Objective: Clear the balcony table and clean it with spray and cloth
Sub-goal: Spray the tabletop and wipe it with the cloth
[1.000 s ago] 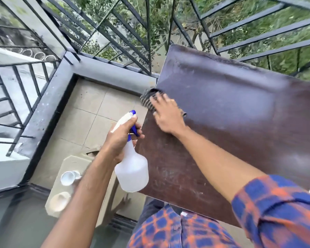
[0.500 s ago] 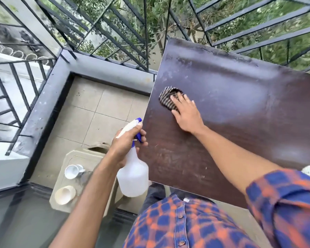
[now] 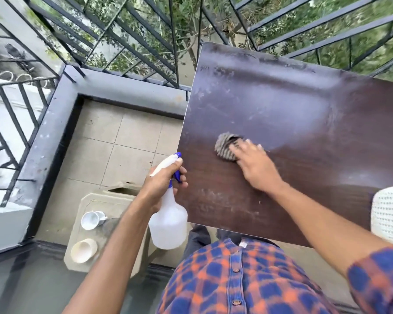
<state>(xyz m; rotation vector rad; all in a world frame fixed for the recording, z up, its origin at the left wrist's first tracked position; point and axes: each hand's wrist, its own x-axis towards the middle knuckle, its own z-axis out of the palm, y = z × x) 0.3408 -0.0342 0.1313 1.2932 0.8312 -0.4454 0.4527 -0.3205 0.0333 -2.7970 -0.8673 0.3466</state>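
Note:
The dark brown balcony table [image 3: 304,109] fills the right of the view, its top streaked with pale dust smears. A grey striped cloth [image 3: 225,146] lies on the table near its left edge. My right hand [image 3: 256,164] presses flat on the cloth with straight fingers. Just off the table's left edge, my left hand [image 3: 163,180] grips the neck of a white spray bottle [image 3: 168,223] with a blue trigger and holds it upright.
A beige plastic stool [image 3: 114,200] on the tiled floor at lower left carries a white mug [image 3: 91,219] and a cream cup [image 3: 84,250]. A white woven object [image 3: 389,214] shows at the table's right edge. Black metal railings [image 3: 145,41] close the balcony.
My right hand has slid the cloth from the table's left edge rightward and toward me across the top. The left hand has kept holding the bottle.

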